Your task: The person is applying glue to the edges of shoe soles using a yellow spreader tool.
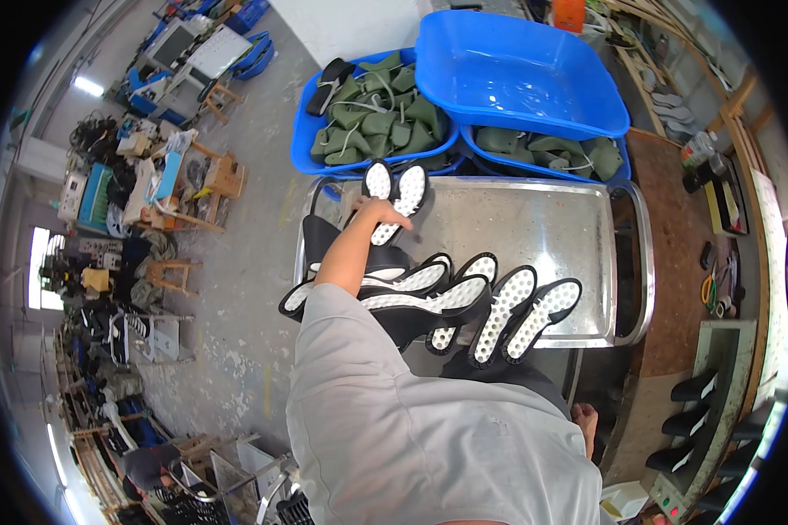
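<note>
My left hand (383, 212) is closed around a pair of black shoe soles with white dotted faces (411, 185), at the left end of a metal trolley top. Its thumb lies across the right-hand sole. Nearer to me, several more such soles (510, 306) lie side by side, fanned out to the right. Some long black-edged soles (429, 302) lie crosswise beneath my left forearm, which hides part of them. Down by my right side is my right hand (585, 424), away from the soles. My body hides much of it, and its grip does not show.
The metal trolley (552, 236) has a raised rail. Behind it stand blue tubs (306, 140) of olive-green pieces, with another blue tub (517, 70) stacked on top. To the right, a wooden bench (665, 262) carries scissors (708, 290). Black shoe parts (692, 385) sit on a rack.
</note>
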